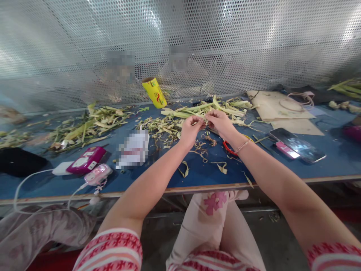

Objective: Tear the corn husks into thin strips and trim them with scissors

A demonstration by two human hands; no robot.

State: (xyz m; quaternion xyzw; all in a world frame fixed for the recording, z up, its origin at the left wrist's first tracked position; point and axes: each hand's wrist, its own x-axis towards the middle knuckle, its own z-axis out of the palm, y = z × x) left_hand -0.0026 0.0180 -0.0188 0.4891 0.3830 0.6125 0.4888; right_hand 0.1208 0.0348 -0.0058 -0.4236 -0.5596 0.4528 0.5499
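Observation:
Both hands meet above the blue table (169, 171), fingertips almost touching. My left hand (192, 128) is closed in a pinch, and my right hand (220, 122) pinches right beside it. Between them is a small pale green plant piece, mostly hidden by the fingers. Just behind the hands lies a heap of yellow-green plant stalks (194, 110). To the left of my left hand is a pile of short plant scraps (165, 127). A red ring-shaped object (229, 149) lies under my right wrist. Dry curled strips (222, 168) are scattered nearer the table edge.
A yellow cardboard tube (155, 93) stands tilted near the perforated metal panel (239, 49). Left are another plant heap (93, 124), a magenta power adapter (87, 160) and a pink charger (98, 174) with cables. Right are a phone (297, 145) and brown cardboard (278, 107). Someone's legs (45, 233) show lower left.

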